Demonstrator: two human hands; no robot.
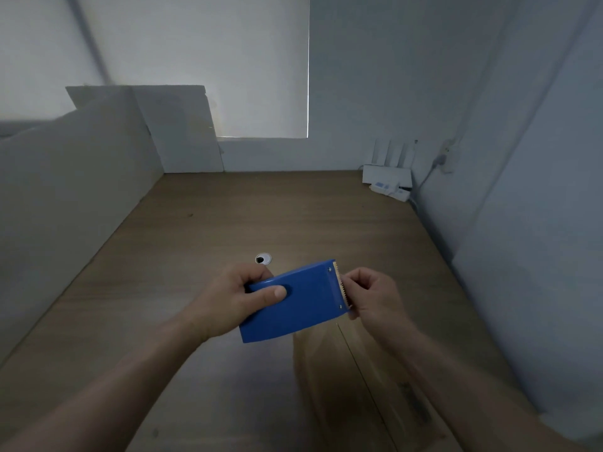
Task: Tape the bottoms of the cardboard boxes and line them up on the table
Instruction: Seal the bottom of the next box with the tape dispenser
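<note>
Gripping a blue plastic tape dispenser (303, 305), the left hand (235, 298) wraps its fingers behind the body, with the thumb pressed flat on the near face. The dispenser is held in the air above a brown wooden table (228, 216), tilted, with its toothed metal cutter (342, 288) at the right end. The right hand (372, 298) meets that end with fingers curled and pinched together at the teeth. Whether tape lies between the fingertips cannot be made out.

A brown cardboard box (368, 386) lies on the table directly below and nearer than the dispenser. Its upper face is flat and a seam line runs along it. Faint dark print shows towards its near right part, too blurred to read.

Just beyond the dispenser, a round white cable grommet (263, 258) sits in the tabletop. Well beyond and to the right of the dispenser, a white router with upright antennas (386, 172) stands in the far corner. Well beyond and to the left, white flat boards (182, 132) lean against the wall.
</note>
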